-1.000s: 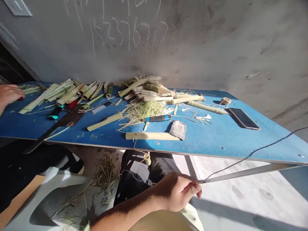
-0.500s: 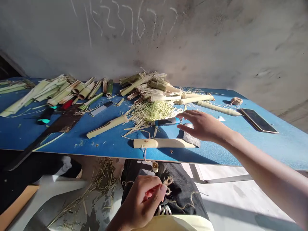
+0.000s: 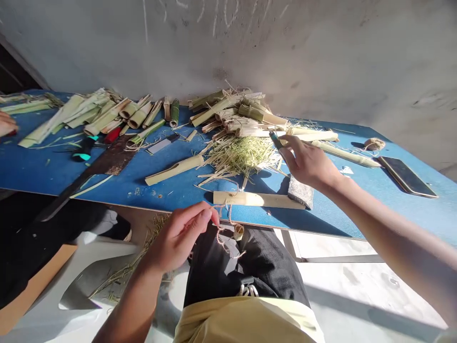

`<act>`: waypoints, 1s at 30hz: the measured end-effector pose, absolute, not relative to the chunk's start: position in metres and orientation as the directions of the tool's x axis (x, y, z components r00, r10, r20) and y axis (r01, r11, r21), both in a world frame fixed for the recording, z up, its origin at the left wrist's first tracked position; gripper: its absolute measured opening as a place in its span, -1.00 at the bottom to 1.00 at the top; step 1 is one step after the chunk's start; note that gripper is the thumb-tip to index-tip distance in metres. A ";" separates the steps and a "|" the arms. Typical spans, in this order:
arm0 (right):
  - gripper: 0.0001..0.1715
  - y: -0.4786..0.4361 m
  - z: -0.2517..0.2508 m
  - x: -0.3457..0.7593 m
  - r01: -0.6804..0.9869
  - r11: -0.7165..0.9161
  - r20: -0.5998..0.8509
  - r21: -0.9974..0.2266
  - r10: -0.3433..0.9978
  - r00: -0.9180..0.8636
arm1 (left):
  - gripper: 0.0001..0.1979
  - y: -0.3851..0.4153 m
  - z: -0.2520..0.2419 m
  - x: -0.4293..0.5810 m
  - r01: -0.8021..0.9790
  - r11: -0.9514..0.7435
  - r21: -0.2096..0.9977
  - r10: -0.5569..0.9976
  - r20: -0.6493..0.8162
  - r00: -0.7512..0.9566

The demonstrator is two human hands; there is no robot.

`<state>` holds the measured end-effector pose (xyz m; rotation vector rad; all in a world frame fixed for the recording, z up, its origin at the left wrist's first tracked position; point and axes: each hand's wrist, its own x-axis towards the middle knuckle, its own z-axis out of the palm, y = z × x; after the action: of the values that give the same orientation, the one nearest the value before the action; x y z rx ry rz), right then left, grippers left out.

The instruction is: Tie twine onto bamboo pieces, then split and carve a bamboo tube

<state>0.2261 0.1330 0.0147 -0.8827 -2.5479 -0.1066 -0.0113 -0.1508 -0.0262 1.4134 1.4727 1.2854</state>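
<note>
My left hand [image 3: 180, 234] is just below the front edge of the blue table [image 3: 357, 209]. Its fingers pinch a frayed brown twine [image 3: 224, 228]. The twine loops to a small bamboo ring [image 3: 238, 232] that hangs over my lap, and up towards a pale bamboo stick [image 3: 255, 199] lying along the table's edge. My right hand [image 3: 307, 162] is over the table behind that stick, closed round a knife with a blue-grey handle [image 3: 275, 139]. Only one end of the knife pokes out above my fingers.
A grey sanding block [image 3: 301, 192] lies under my right wrist. Bamboo shavings [image 3: 239, 156] and cut bamboo pieces [image 3: 235, 114] are piled mid-table, with more [image 3: 96, 116] at the left. A machete [image 3: 96, 169], a phone [image 3: 407, 176] and a twine ball [image 3: 374, 144] also lie there. Another person's hand [image 3: 7, 125] is at the far left.
My right hand reached across and lifted the knife off the table. My left hand rose with the twine from my lap to the table's edge. The view tilted downward.
</note>
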 end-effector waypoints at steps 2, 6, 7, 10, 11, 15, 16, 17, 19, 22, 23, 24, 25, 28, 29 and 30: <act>-0.46 0.129 0.026 0.231 0.666 0.707 0.463 -0.239 0.686 -0.562 | -0.58 -0.144 -0.005 -0.021 0.394 -0.123 0.911 0.983 0.165 -0.074; -0.56 0.113 0.049 0.228 0.415 0.572 0.404 -0.707 0.809 -0.426 | -0.65 -0.122 0.044 -0.025 0.544 -0.205 0.814 0.972 0.233 0.018; -0.56 0.105 0.056 0.224 0.295 0.538 0.393 -0.789 0.813 -0.430 | -0.67 -0.115 0.057 -0.023 0.549 -0.220 0.806 0.969 0.244 0.031; -0.54 0.071 0.077 0.205 0.025 0.484 0.418 -0.875 0.780 -0.466 | -0.74 -0.099 0.093 -0.015 0.520 -0.214 0.827 0.968 0.250 0.000; -0.56 0.059 0.084 0.198 -0.050 0.449 0.417 -0.892 0.775 -0.475 | -0.72 -0.096 0.104 -0.012 0.528 -0.212 0.822 0.969 0.247 0.004; -0.62 0.023 0.103 0.174 -0.268 0.217 0.337 -0.939 0.744 -0.578 | -0.59 -0.092 0.134 -0.004 0.641 -0.257 0.723 0.956 0.286 0.061; -0.62 0.019 0.105 0.169 -0.269 0.198 0.325 -0.943 0.727 -0.605 | -0.57 -0.092 0.137 -0.004 0.660 -0.266 0.702 0.950 0.306 0.057; -0.60 0.017 0.105 0.165 -0.254 0.200 0.319 -0.946 0.704 -0.635 | -0.56 -0.092 0.140 -0.004 0.672 -0.267 0.691 0.945 0.325 0.041; -0.55 0.016 0.103 0.158 -0.223 0.228 0.318 -0.948 0.639 -0.700 | -0.55 -0.091 0.140 -0.007 0.680 -0.267 0.683 0.936 0.353 0.012; -0.53 0.017 0.100 0.148 -0.229 0.235 0.323 -0.945 0.545 -0.774 | -0.55 -0.088 0.135 -0.015 0.662 -0.243 0.709 0.937 0.348 -0.028; -0.52 0.018 0.100 0.144 -0.234 0.236 0.326 -0.943 0.529 -0.783 | -0.55 -0.087 0.133 -0.018 0.648 -0.233 0.725 0.941 0.337 -0.039; -0.51 0.018 0.100 0.141 -0.236 0.241 0.331 -0.941 0.523 -0.785 | -0.54 -0.086 0.131 -0.021 0.632 -0.223 0.742 0.943 0.328 -0.052; -0.49 0.019 0.101 0.139 -0.234 0.247 0.332 -0.940 0.523 -0.785 | -0.52 -0.086 0.130 -0.024 0.617 -0.213 0.757 0.946 0.318 -0.065; -0.46 0.022 0.104 0.133 -0.242 0.244 0.339 -0.939 0.542 -0.769 | -0.42 -0.088 0.129 -0.031 0.589 -0.187 0.786 0.950 0.297 -0.094; -0.47 0.023 0.104 0.131 -0.253 0.229 0.340 -0.940 0.554 -0.760 | -0.42 -0.088 0.129 -0.033 0.577 -0.188 0.795 0.948 0.301 -0.105; -0.48 0.025 0.104 0.130 -0.268 0.208 0.339 -0.941 0.568 -0.750 | -0.44 -0.088 0.129 -0.034 0.556 -0.196 0.808 0.944 0.310 -0.117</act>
<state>0.1298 0.0252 0.1039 -0.2790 -1.8250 1.6166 -0.0339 -0.0883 0.1288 1.7433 1.6532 1.2490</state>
